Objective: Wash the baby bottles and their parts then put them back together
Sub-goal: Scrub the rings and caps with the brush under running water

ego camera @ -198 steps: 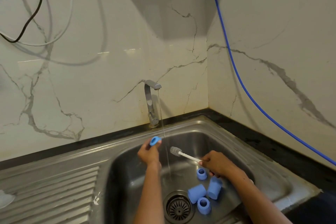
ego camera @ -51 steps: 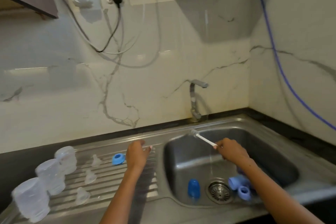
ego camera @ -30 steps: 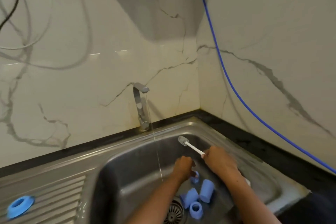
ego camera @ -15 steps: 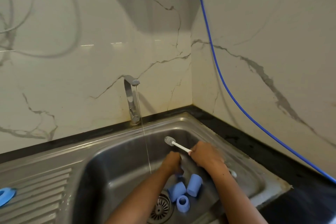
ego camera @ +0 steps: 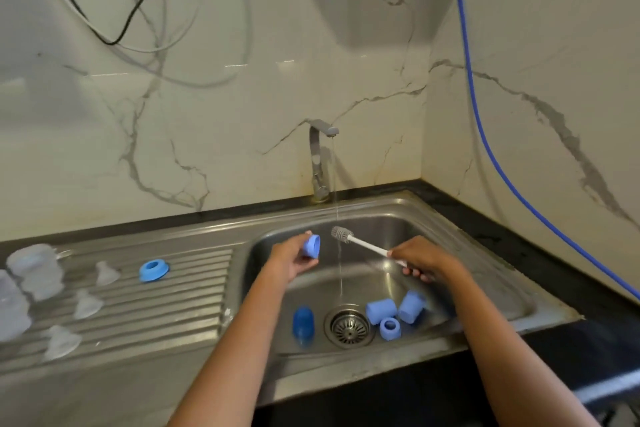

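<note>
My left hand [ego camera: 292, 258] holds a blue bottle ring [ego camera: 311, 245] over the sink basin [ego camera: 485, 270], just left of the thin water stream [ego camera: 336, 218]. My right hand [ego camera: 424, 258] grips the white handle of a small bottle brush [ego camera: 360, 243], whose grey head points at the ring. In the basin lie a dark blue cap [ego camera: 303, 321], two light blue caps [ego camera: 381, 311] [ego camera: 411, 306] and another blue ring [ego camera: 390, 328]. On the drainboard [ego camera: 173, 315] sit one blue ring [ego camera: 153, 270], three clear teats [ego camera: 88, 303] and clear bottles [ego camera: 36, 270].
The tap [ego camera: 320, 159] stands behind the basin with water running. The drain strainer [ego camera: 349, 325] is at the basin's centre. A blue hose [ego camera: 485, 135] runs down the right wall, and cables [ego camera: 114, 10] hang on the back wall. Black countertop [ego camera: 540, 253] borders the sink at right.
My left hand has come up out of the basin holding a blue ring and brought it near the water. The view has swung left, showing the drainboard again. The right hand keeps the brush.
</note>
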